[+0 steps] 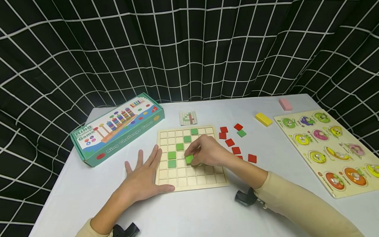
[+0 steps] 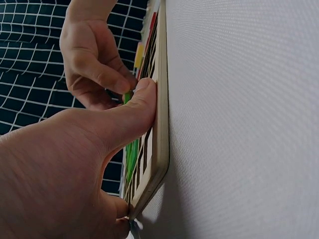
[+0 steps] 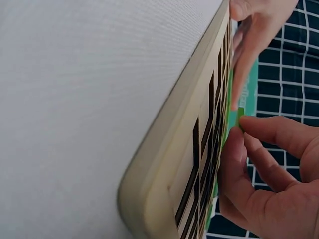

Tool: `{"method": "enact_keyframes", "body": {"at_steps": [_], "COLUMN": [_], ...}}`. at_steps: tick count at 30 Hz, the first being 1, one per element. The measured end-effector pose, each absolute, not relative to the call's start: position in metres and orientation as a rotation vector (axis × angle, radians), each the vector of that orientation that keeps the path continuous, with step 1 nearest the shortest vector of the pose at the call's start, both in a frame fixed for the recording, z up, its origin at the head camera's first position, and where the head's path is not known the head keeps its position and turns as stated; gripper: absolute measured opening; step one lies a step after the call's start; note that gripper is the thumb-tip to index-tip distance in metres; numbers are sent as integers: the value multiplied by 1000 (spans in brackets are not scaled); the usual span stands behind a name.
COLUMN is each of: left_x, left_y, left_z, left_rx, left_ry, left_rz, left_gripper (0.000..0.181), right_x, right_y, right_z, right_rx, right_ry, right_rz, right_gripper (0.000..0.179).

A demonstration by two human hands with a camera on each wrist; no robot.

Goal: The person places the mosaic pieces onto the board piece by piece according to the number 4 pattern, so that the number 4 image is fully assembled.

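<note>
A pale wooden grid board [image 1: 190, 181] lies flat on the white table, several green square tiles [image 1: 172, 155] seated in its cells along a rising diagonal. Between thumb and fingers, my right hand [image 1: 208, 151] pinches a green tile [image 1: 189, 160] over the middle of the board; the right wrist view shows this tile [image 3: 241, 118] held on edge above the grid. My left hand [image 1: 142, 182] rests with straight, spread fingers along the board's left side. Its thumb lies over the front left corner, seen close in the left wrist view. The right forearm hides some right-hand cells.
Several loose red tiles [image 1: 229, 142] and one green tile [image 1: 241, 133] lie right of the board. Behind it is a small pattern card [image 1: 188, 118]. A Ring Challenge Game box [image 1: 130, 135] stands left; yellow [image 1: 263, 119] and pink blocks [image 1: 285, 104] and a fruit puzzle board [image 1: 328, 164] are right.
</note>
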State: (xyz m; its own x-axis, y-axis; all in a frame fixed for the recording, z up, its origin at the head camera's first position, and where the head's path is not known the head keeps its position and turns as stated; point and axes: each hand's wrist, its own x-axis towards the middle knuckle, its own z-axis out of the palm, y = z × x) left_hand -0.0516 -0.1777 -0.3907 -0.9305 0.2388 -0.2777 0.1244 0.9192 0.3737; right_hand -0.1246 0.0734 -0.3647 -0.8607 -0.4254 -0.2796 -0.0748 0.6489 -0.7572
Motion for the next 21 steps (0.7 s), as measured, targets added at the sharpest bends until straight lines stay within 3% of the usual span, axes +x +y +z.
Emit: {"method": "enact_keyframes", "body": {"at_steps": [21], "left_x": [-52], "left_y": [-178], "left_z": [-392], "left_rx": [265], "left_ry": [2753], "left_rz": [530], "left_gripper": [132], "right_x": [-122], "right_y": [51], "right_z": [-362], "right_rx": [-395], "right_ry": [2458], "right_rz": [-987], "right_gripper": [29]}}
